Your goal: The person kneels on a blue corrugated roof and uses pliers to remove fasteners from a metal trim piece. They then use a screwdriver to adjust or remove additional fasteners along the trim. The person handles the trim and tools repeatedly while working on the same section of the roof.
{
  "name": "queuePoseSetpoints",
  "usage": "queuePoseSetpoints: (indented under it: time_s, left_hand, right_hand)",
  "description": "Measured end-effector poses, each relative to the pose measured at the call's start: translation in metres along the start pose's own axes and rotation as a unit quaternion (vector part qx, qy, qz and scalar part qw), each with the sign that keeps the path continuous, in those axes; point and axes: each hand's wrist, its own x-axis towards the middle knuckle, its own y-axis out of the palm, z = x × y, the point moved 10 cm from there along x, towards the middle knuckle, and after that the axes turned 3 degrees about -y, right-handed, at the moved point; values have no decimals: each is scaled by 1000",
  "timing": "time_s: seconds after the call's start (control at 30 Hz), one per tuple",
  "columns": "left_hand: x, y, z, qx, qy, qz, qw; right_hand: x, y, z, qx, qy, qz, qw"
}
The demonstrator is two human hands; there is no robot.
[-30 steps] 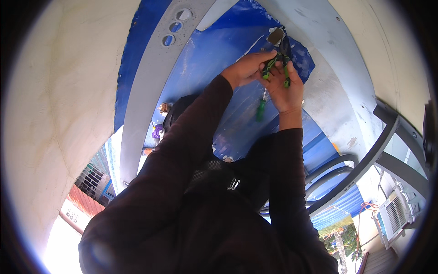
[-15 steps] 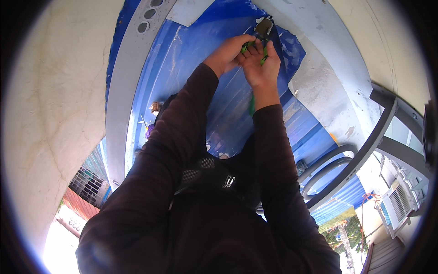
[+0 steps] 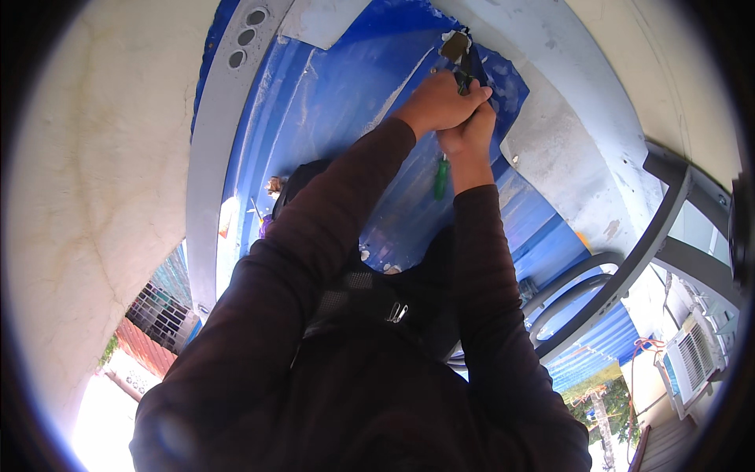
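While both dark-sleeved forearms reach up from the lower edge of the view, the two hands meet at the upper center, over a blue ribbed sheet (image 3: 338, 102). The left hand (image 3: 442, 102) is closed on a pair of dark pliers (image 3: 465, 79), its thumb extended to the right across the other hand. The right hand (image 3: 473, 128) lies just below, touching the left and clasped on the same tool; most of its fingers are covered. The pliers project upward from the joined hands, with the handles largely concealed. Whether their jaws are apart or together cannot be determined. Just beyond the hands is a brown square patch (image 3: 454, 46) with a ragged, pale edge.

Below the right hand, a screwdriver (image 3: 441, 179) with a green handle rests on the sheet, its handle toward the person. A gray beam (image 3: 245, 79) with three round holes runs along the left side. Near it, beside the left forearm, are a small brown object (image 3: 274, 186) and a partly hidden purple item (image 3: 265, 226). At right stands a gray curved metal frame (image 3: 641, 263).
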Motion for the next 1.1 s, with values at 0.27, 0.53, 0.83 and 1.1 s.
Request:
queuePoseSetpoints:
  time_s: [0.27, 0.53, 0.83, 1.1]
  left_hand:
    - [-11, 6, -33, 88, 42, -21, 995]
    - [10, -5, 30, -288, -13, 114, 951]
    - [14, 4, 16, -189, -10, 64, 980]
    - [-7, -1, -27, -3, -31, 4, 999]
  right_hand:
    - [-2, -9, 8, 57, 72, 61, 994]
    - [-8, 38, 1, -186, 17, 60, 981]
    - [10, 11, 7, -176, -37, -72, 981]
    - [14, 24, 13, -28, 20, 88, 996]
